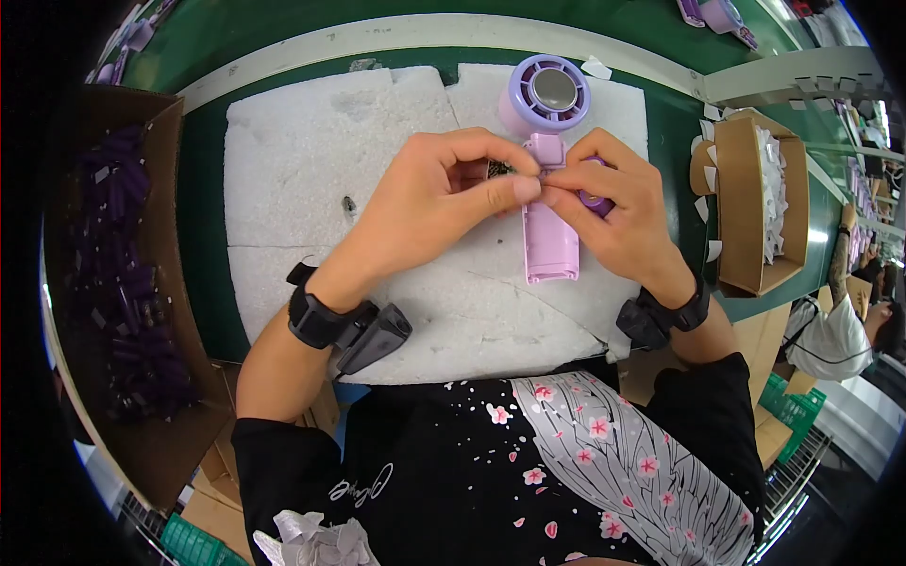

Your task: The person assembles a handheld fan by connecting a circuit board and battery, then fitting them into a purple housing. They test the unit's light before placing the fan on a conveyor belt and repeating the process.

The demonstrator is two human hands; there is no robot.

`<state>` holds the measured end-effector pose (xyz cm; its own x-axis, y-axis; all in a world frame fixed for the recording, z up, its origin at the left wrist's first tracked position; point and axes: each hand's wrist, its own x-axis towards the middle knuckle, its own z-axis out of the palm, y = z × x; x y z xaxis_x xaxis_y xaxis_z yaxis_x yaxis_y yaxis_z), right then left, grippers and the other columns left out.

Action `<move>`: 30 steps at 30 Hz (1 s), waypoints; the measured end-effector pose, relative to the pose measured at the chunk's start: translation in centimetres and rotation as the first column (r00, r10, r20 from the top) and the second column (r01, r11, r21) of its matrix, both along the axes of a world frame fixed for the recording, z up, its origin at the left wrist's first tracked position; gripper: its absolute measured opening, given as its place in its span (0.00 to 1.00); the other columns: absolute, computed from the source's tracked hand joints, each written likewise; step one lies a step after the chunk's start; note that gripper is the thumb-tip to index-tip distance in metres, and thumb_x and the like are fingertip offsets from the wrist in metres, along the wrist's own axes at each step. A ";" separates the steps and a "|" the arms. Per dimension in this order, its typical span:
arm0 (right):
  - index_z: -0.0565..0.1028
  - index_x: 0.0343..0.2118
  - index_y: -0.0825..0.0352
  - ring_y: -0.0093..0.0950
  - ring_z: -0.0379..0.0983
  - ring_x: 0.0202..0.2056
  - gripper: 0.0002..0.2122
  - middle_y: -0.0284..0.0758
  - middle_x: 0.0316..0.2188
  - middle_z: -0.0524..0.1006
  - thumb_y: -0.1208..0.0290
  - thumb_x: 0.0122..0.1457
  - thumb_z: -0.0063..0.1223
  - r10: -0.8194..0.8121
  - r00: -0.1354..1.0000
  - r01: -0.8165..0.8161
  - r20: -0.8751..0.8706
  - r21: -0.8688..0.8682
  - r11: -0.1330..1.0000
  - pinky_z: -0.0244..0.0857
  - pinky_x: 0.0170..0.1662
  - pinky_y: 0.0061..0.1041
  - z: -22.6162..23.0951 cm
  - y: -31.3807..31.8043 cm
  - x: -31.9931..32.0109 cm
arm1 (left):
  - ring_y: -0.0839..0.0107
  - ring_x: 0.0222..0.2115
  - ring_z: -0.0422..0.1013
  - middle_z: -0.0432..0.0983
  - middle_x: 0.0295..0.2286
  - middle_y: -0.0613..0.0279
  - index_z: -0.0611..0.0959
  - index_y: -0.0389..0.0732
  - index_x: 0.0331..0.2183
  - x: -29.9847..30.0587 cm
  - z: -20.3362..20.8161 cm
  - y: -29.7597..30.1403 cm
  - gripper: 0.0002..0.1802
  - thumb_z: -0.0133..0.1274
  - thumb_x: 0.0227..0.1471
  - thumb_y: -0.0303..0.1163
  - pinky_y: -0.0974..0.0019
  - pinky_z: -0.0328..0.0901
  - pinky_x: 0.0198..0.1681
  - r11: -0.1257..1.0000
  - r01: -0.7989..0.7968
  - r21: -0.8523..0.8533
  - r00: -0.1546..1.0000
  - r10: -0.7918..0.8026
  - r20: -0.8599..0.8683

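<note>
A lilac handheld fan lies on a white foam sheet (311, 189), its round head (517, 111) pointing away from me and its open handle shell (551, 253) toward me. Over the upper part of the handle, the fingertips of both hands meet. My left hand (411, 203) is closed in a pinch, and what sits between its thumb and finger is too small to name. A small dark part (497, 170) shows beneath its fingers. My right hand (630, 203) is closed too, with a purple cylindrical battery (595, 200) tucked in its curled fingers while thumb and forefinger pinch near the left fingertips.
On the left stands a cardboard box (175, 236) holding many purple batteries (118, 274). A smaller cardboard box (741, 208) with white pieces (772, 193) is at the right. More fan parts (719, 17) lie beyond a pale rail (396, 30). Another person's arm (838, 259) appears far right.
</note>
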<state>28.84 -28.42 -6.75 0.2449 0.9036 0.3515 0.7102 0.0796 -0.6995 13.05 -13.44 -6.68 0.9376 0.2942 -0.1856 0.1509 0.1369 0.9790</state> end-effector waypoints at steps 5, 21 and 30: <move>0.79 0.27 0.68 0.25 0.67 0.24 0.04 0.32 0.26 0.69 0.75 0.49 0.63 0.080 0.984 -0.100 -0.162 -0.121 0.988 0.60 0.27 0.22 0.7 -0.1 0.3 | 0.78 0.34 0.72 0.77 0.39 0.62 0.80 0.33 0.43 -0.1 -0.2 0.8 0.19 0.58 0.46 0.14 0.74 0.69 0.41 0.999 0.049 -0.023 0.999 -0.049 -0.016; 0.75 0.25 0.70 0.26 0.63 0.24 0.05 0.34 0.25 0.67 0.77 0.49 0.61 0.049 0.990 -0.061 -0.132 -0.086 0.994 0.56 0.27 0.22 0.4 -0.5 -0.1 | 0.79 0.32 0.71 0.78 0.33 0.65 0.82 0.36 0.37 0.2 -0.7 -0.4 0.15 0.62 0.42 0.18 0.73 0.69 0.39 0.953 -0.081 0.291 0.994 0.056 0.096; 0.73 0.38 0.70 0.29 0.69 0.27 0.11 0.39 0.29 0.72 0.78 0.51 0.56 0.064 0.997 -0.065 -0.031 -0.046 0.997 0.63 0.31 0.23 -1.9 -3.1 2.6 | 0.70 0.26 0.74 0.80 0.30 0.57 0.84 0.40 0.39 2.1 -2.2 -1.9 0.19 0.57 0.39 0.20 0.70 0.71 0.36 0.924 -0.172 0.340 0.957 0.075 0.280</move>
<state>31.41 -31.52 -8.67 0.1952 0.9331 0.3019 0.6836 0.0913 -0.7241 15.14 -15.36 -8.83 0.8901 0.4116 0.1957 -0.1072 -0.2282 0.9677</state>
